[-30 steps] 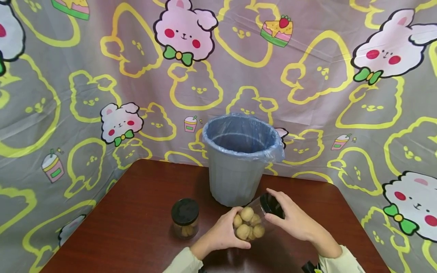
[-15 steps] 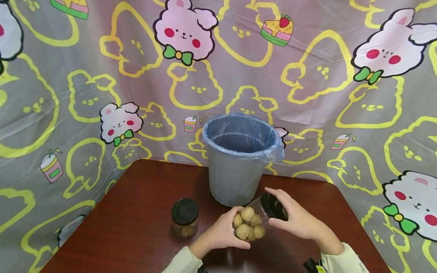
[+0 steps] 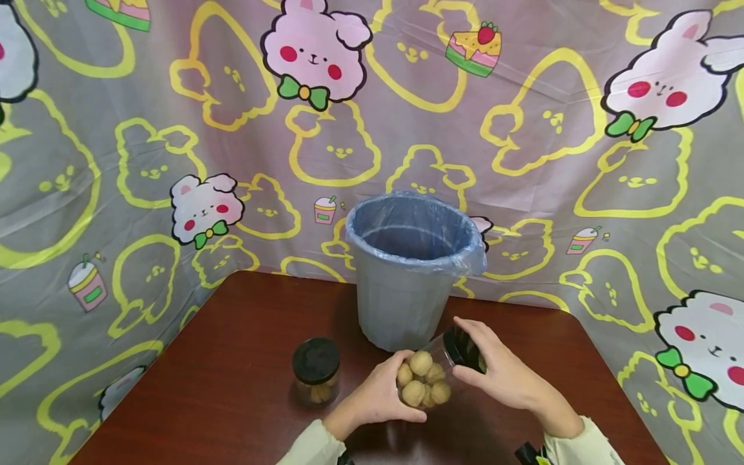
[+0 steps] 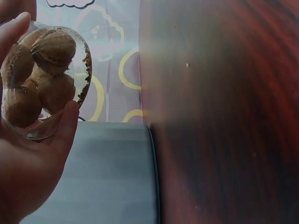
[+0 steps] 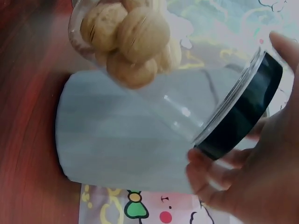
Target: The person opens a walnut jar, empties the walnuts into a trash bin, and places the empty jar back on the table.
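A clear jar (image 3: 440, 354) of walnuts (image 5: 142, 35) is held tilted above the table, its black lid (image 5: 243, 109) toward the upper right. My left hand (image 3: 378, 394) grips the jar round its lower end, thumb along the near side; crumbs cling inside the bottom in the left wrist view. My right hand (image 3: 508, 371) holds the rim of the lid between thumb and fingers. The lid sits on the jar's mouth; whether it is loose I cannot tell. Left of the hands stands a second, smaller-looking jar (image 3: 316, 391) with a black lid and brownish pieces inside.
A grey bin (image 3: 401, 310) lined with a blue plastic bag (image 3: 459, 258) stands on the table just behind the jar. The dark red-brown table (image 3: 232, 361) ends at a cartoon-printed cloth (image 3: 244, 148) hanging behind and at both sides.
My right hand and the lid shifted slightly right half a second ago and have come back left. The left hand and the walnuts hardly moved.
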The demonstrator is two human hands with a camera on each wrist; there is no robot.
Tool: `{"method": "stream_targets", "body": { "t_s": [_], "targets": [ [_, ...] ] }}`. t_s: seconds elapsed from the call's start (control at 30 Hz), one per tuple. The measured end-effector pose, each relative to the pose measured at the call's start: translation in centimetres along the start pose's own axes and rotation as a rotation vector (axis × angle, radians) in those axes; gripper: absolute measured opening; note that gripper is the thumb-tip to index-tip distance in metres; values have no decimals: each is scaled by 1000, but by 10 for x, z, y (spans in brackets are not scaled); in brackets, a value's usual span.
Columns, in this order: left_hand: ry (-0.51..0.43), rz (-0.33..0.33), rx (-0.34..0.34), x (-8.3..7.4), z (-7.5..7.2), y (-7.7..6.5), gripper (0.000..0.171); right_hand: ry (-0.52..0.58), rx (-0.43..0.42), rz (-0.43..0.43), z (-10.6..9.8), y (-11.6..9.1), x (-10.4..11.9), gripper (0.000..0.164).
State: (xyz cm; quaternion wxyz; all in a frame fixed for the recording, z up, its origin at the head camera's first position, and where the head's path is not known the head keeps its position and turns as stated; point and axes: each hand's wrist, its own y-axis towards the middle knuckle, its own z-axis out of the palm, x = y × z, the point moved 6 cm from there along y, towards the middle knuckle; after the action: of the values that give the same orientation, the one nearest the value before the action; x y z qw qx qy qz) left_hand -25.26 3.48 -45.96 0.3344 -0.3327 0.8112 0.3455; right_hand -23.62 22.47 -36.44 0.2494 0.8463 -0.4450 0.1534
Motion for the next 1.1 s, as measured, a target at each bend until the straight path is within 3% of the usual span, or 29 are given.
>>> {"method": "stream_targets", "body": {
  "t_s": [0.13, 0.27, 0.73, 1.1],
  "targets": [
    [2, -3, -12, 1, 0, 0, 88, -13, -1, 71, 2, 1, -1, 70],
    [-5, -1, -14, -1, -1, 0, 88, 11, 13, 86, 2, 2, 0, 70],
    [-72, -30, 39, 0, 0, -2, 87, 72, 28, -77, 1, 3, 0, 73],
    [-56, -14, 37, 2, 0, -1, 88, 71, 57, -87, 0, 4, 3, 77]
  ]
}}
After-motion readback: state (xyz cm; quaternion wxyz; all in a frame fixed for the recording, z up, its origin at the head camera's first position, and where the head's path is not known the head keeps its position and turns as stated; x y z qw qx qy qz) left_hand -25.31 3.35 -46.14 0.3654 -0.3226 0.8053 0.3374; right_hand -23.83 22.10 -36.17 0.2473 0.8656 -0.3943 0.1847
